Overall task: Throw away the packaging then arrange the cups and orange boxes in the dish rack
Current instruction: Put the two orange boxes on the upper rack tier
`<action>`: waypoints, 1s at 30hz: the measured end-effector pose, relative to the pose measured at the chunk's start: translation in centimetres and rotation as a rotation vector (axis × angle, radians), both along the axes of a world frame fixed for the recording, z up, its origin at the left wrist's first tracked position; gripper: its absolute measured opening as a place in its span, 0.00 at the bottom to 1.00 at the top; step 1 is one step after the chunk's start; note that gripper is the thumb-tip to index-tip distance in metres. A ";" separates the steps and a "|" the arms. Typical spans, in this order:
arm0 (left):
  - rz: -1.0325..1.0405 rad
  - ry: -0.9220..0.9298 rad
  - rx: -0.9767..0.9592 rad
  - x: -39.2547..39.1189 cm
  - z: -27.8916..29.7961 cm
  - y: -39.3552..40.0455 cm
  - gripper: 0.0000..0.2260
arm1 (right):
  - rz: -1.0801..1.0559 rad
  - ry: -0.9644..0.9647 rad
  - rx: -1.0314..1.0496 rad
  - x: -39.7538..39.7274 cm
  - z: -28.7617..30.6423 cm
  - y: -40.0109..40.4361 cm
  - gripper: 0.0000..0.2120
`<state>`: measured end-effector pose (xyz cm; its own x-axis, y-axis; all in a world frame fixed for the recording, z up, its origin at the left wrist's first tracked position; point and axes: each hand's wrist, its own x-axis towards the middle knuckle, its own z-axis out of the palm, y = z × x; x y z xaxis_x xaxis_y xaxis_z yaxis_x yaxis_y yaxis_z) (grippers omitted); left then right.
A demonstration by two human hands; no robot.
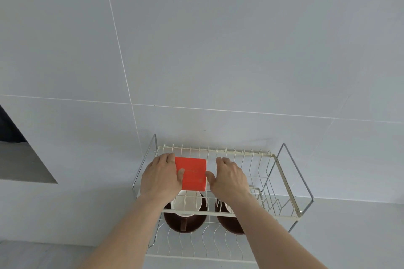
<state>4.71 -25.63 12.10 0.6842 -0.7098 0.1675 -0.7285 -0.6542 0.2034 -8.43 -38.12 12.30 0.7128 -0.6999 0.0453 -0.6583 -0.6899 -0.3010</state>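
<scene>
An orange box (193,173) lies on the upper tier of a cream wire dish rack (258,155), toward its left end. My left hand (161,178) holds the box's left edge, thumb on top of it. My right hand (229,178) touches the box's right edge with the thumb, fingers spread over the wires. Below, on the lower tier, stand two brown cups with white insides: one (185,212) under the box with its handle toward me, the other (229,218) partly hidden by my right forearm.
The rack stands against a pale grey tiled wall (218,50). Its upper tier is bare wire to the right of my hands, with chrome side frames (303,181). A dark opening (13,137) shows at the far left.
</scene>
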 end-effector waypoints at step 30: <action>-0.255 -0.108 0.088 -15.3 5.7 1.6 0.30 | 0.128 0.026 -0.251 -17.7 4.8 0.8 0.29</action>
